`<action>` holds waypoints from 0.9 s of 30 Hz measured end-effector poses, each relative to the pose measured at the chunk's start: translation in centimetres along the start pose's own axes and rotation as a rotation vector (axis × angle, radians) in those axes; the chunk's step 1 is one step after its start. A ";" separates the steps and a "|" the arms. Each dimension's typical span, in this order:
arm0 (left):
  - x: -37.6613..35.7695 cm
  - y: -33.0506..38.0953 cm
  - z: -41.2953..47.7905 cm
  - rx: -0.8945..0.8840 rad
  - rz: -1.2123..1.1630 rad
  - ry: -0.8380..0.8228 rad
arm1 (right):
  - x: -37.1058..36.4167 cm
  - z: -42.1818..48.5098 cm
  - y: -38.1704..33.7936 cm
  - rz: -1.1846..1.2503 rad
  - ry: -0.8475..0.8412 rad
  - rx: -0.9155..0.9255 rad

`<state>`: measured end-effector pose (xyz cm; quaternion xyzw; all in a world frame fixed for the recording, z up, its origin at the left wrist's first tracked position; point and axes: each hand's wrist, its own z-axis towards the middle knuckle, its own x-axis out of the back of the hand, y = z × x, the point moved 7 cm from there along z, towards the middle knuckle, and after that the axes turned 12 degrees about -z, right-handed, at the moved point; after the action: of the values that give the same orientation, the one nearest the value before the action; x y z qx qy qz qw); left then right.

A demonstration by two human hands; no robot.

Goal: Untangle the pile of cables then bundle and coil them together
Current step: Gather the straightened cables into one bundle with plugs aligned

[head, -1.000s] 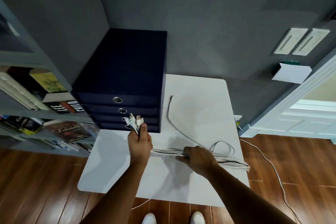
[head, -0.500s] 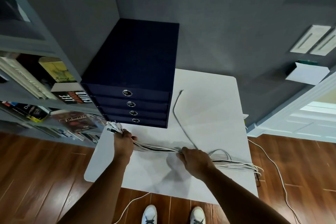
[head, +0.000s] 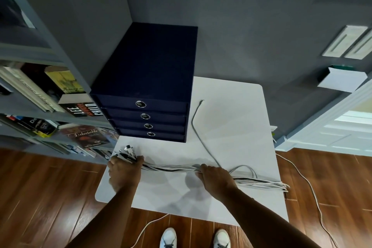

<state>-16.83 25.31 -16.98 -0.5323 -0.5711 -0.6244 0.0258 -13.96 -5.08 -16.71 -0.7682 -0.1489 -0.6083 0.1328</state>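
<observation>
A bundle of white, grey and black cables [head: 171, 167] lies stretched left to right across the white table [head: 237, 110]. My left hand [head: 124, 171] grips the bundle near its plug ends [head: 126, 152] at the table's left edge. My right hand [head: 216, 179] is closed around the middle of the bundle. To the right of that hand the loose tails [head: 267, 184] run to the table's right edge with a small loop above them. One grey cable [head: 196, 125] leaves the bundle and runs up the table, its end lying free.
A dark blue drawer box [head: 147, 90] stands at the table's back left. A bookshelf with books [head: 40, 94] is on the left. A white cord [head: 306, 183] trails over the wooden floor on the right, another below the table near my shoes [head: 169, 237].
My left hand has pulled the plug ends down and left, from in front of the drawer box to the table's left edge. The bundle is stretched longer; my right hand stays around the middle.
</observation>
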 end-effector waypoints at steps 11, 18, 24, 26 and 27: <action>-5.9 9.4 -8.7 -1.015 -0.092 -0.373 | 0.1 0.1 -0.2 0.025 -0.001 0.065; -12.4 9.8 -12.8 -1.120 0.237 -0.687 | -0.6 -0.1 0.5 0.123 -0.088 0.021; -12.1 8.4 -12.0 -1.068 0.287 -0.770 | 0.0 -1.0 1.0 0.099 -0.100 0.074; -11.5 8.4 -11.7 -1.096 0.275 -0.719 | 0.3 -1.3 2.2 0.040 -0.108 0.064; -11.2 8.3 -11.4 -1.107 0.276 -0.692 | 0.5 -1.4 2.9 0.010 -0.121 0.061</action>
<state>-13.87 7.52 -16.56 -0.7047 -0.0683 -0.6097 -0.3564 -14.03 -8.25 -15.98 -0.7999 -0.1712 -0.5552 0.1501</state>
